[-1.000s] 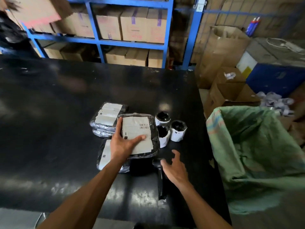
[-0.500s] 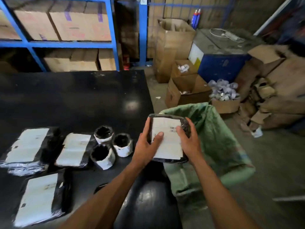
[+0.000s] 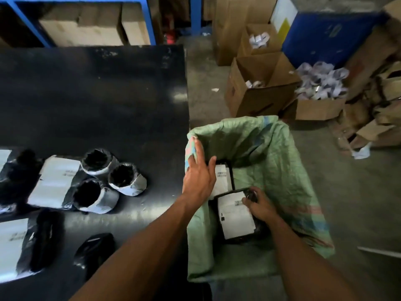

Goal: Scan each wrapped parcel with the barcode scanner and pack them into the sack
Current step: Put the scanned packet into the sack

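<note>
A green woven sack (image 3: 273, 153) stands open at the right edge of the black table (image 3: 97, 101). My right hand (image 3: 259, 205) is inside the sack, shut on a black-wrapped parcel with a white label (image 3: 235, 216). Another labelled parcel (image 3: 223, 177) lies deeper in the sack. My left hand (image 3: 198, 170) rests flat on the sack's left rim, fingers extended. On the table lie flat labelled parcels (image 3: 54, 181) (image 3: 13, 244) and three round parcels (image 3: 98, 161) (image 3: 127, 179) (image 3: 93, 196). A dark glossy object (image 3: 95, 250), apparently the barcode scanner, lies near the table's front edge.
Open cardboard boxes (image 3: 260, 88) and a pile of crumpled paper scraps (image 3: 319, 81) sit on the concrete floor beyond the sack. A blue bin (image 3: 329, 35) stands behind them. Blue shelving with cartons (image 3: 86, 29) runs behind the table.
The parcel, held in both hands above the sack half a second ago, is now down inside it in my right hand alone. My left hand has shifted to the sack's rim.
</note>
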